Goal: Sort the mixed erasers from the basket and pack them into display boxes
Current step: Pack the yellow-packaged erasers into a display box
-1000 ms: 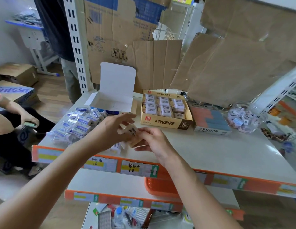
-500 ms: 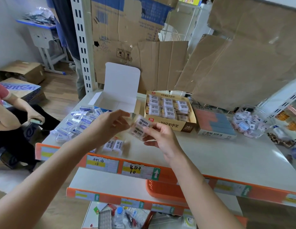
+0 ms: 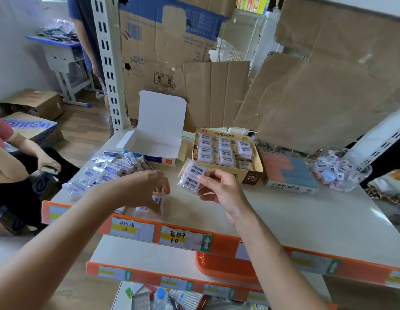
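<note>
My right hand (image 3: pixel 223 189) pinches two wrapped 2B erasers (image 3: pixel 193 177) stacked together, held above the shelf in front of the tan 2B display box (image 3: pixel 250 176), which is nearly full of the same erasers. My left hand (image 3: pixel 147 191) reaches down over loose 2B erasers (image 3: pixel 157 201) lying near the shelf's front edge, fingers curled around them; whether it grips one I cannot tell. A pile of blue-and-white erasers (image 3: pixel 109 171) lies at the left, in front of an open white display box (image 3: pixel 158 142) with its lid up. The orange basket (image 3: pixel 216 265) sits on the shelf below.
A flat box of orange and blue erasers (image 3: pixel 290 173) and a clear tub of small erasers (image 3: pixel 342 173) stand at the right. Cardboard sheets line the back. A seated person (image 3: pixel 20 157) is at the left, and another person stands behind the shelf upright (image 3: pixel 107 63).
My right hand has lifted the two stacked erasers up and to the right. My left hand has let go of them and dropped to the loose erasers at the front edge.
</note>
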`<state>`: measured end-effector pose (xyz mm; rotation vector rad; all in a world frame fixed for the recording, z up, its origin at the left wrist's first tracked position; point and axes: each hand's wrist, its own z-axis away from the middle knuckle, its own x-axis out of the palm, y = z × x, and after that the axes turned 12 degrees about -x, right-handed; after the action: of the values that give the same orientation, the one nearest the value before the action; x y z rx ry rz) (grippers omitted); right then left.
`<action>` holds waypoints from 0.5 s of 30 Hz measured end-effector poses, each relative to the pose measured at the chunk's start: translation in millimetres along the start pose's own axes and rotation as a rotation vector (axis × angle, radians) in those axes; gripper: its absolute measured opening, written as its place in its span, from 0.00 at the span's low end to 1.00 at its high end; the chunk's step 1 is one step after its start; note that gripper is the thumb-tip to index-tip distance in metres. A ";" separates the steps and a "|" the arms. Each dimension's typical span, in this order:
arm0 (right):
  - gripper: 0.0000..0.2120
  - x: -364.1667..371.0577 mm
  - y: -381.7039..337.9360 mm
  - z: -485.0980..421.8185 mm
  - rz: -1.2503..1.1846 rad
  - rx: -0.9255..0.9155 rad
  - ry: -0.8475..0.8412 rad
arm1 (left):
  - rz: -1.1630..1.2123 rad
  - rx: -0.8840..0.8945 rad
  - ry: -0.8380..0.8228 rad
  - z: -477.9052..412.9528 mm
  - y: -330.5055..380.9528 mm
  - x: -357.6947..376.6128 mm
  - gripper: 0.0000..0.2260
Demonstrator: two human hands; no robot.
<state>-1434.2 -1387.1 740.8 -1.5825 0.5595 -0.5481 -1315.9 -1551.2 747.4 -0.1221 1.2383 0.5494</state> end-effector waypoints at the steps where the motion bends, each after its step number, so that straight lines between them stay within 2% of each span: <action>1: 0.01 -0.9 -0.5 -0.3 -0.007 -0.003 0.001 | 0.010 -0.002 -0.007 -1.0 -0.1 -0.2 0.21; 5: 0.02 -7.2 -1.9 -0.8 -0.019 -0.018 -0.001 | 0.068 -0.001 -0.003 -1.2 1.3 -0.9 0.20; 8: 0.02 -12.7 -3.4 -0.9 -0.052 -0.019 0.002 | 0.223 0.028 0.089 -1.7 3.6 -3.7 0.16; 12: 0.04 -17.8 -5.9 0.2 -0.129 -0.027 -0.007 | 0.621 0.011 0.298 -8.7 13.6 -8.6 0.09; 15: 0.02 -19.7 -7.2 1.4 -0.124 -0.041 -0.050 | 1.042 -0.059 0.330 -14.5 29.1 -9.3 0.05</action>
<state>-1448.1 -1372.9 747.5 -1.6732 0.4393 -0.5919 -1343.8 -1534.6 757.0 0.4297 1.5640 1.5087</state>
